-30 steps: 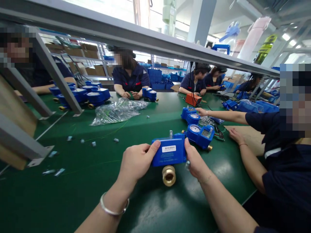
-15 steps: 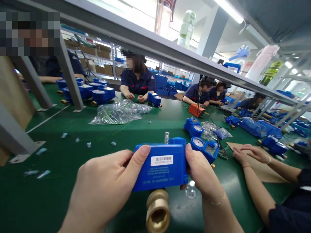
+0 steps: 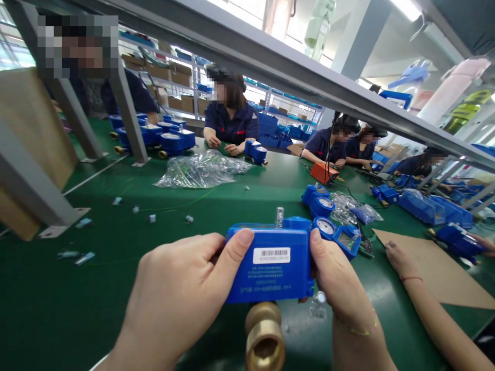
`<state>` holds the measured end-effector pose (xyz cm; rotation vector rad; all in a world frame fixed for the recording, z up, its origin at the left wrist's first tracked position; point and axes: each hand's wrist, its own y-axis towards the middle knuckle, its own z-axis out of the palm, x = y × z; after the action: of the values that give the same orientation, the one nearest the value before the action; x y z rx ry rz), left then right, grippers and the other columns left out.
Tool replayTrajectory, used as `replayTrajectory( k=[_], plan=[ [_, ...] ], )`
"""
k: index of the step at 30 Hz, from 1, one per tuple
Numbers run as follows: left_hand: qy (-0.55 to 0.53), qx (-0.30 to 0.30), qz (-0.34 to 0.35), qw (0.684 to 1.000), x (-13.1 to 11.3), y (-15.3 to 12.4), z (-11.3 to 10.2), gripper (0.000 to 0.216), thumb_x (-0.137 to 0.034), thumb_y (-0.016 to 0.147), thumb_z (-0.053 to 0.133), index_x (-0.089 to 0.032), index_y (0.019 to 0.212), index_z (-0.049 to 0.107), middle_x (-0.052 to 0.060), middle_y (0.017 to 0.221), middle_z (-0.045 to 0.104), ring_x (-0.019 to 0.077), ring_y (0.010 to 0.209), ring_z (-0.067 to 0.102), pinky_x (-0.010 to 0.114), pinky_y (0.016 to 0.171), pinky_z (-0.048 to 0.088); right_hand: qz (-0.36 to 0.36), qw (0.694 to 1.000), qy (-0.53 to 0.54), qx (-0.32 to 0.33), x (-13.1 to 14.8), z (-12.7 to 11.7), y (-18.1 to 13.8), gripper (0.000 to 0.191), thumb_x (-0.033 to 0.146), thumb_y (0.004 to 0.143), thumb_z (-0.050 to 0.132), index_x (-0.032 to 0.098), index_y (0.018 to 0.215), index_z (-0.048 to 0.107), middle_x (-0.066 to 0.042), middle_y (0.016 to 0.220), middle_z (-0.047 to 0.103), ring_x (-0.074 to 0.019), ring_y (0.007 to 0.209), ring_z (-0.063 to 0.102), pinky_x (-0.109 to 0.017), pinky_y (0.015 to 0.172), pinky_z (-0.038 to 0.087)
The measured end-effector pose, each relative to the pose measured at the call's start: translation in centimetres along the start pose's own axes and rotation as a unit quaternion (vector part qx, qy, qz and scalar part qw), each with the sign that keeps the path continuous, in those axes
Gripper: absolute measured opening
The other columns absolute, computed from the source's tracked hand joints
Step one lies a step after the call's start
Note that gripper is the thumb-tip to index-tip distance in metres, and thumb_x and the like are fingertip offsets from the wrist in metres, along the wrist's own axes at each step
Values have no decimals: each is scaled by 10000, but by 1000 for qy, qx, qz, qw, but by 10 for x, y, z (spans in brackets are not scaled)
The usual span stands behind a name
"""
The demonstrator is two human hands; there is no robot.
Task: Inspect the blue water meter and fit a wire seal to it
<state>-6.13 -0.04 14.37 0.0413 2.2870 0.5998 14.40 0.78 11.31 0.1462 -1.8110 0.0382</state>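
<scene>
Between my two hands is a blue water meter (image 3: 270,281) with a white barcode label and a brass pipe fitting (image 3: 265,340) sticking out below, its opening toward me. My left hand (image 3: 185,283) grips the left end, thumb over the front face. My right hand (image 3: 338,273) holds the right end, thumb along the edge; its other fingers are mostly hidden. A small clear plastic piece (image 3: 279,217) shows upright behind the meter's top edge. Another clear plastic piece (image 3: 318,305) lies on the table beside my right hand.
More blue meters (image 3: 336,234) stand just beyond my right hand. A clear plastic bag (image 3: 203,170) and small scraps (image 3: 85,258) lie on the green table (image 3: 116,314). At right, a co-worker's arm (image 3: 421,288) rests over brown cardboard (image 3: 444,268). Metal shelf posts (image 3: 34,175) rise at left.
My view has swung left, so the scene sits further right. The co-worker at right has parted their hands, one now at a blue meter. My grip looks the same.
</scene>
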Motion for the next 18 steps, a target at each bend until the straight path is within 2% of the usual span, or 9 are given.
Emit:
replayTrajectory(
  k=[4,9,12,14,16,18],
  plan=[
    [92,8,65,994,-1,-3,1,578,-665,804,347,-239,563,655,-4,467,567,158,423,495,260,442,290,-2,1000,-3,12,1,-4,-3,601,635,873,242,178,581,502,-8,480,529,-110,403,522,-199,357,388],
    [106,2,81,991,-1,-3,1,621,-676,806,316,-224,483,593,-6,437,550,155,408,488,257,449,260,-18,1000,-19,-2,4,-3,-3,601,624,878,254,176,555,492,-1,466,513,-94,406,491,-189,372,372],
    [120,0,74,990,-1,-5,-2,630,-676,807,309,-213,447,537,5,444,539,164,430,488,265,456,250,-47,998,-32,8,4,0,-5,655,687,841,193,187,664,576,-17,531,549,-113,453,510,-207,404,402],
    [129,10,62,990,-3,-12,-8,607,-652,824,307,-212,473,534,20,500,565,183,490,519,278,471,269,-88,995,-42,39,-1,2,-11,757,757,778,115,211,872,632,-55,671,621,-157,550,575,-234,449,457],
    [109,41,39,992,-1,-24,-17,545,-590,859,316,-214,562,574,30,605,609,193,574,555,290,507,313,-131,986,-62,77,-15,8,-16,803,792,739,141,234,1092,596,-105,913,661,-221,737,637,-276,549,527],
    [56,74,1,996,7,-40,-28,445,-528,878,356,-219,694,618,33,735,644,197,678,583,296,582,375,-162,976,-121,85,-37,22,-17,663,695,767,415,248,1249,500,-128,1167,595,-281,982,610,-331,740,550]
  ],
)
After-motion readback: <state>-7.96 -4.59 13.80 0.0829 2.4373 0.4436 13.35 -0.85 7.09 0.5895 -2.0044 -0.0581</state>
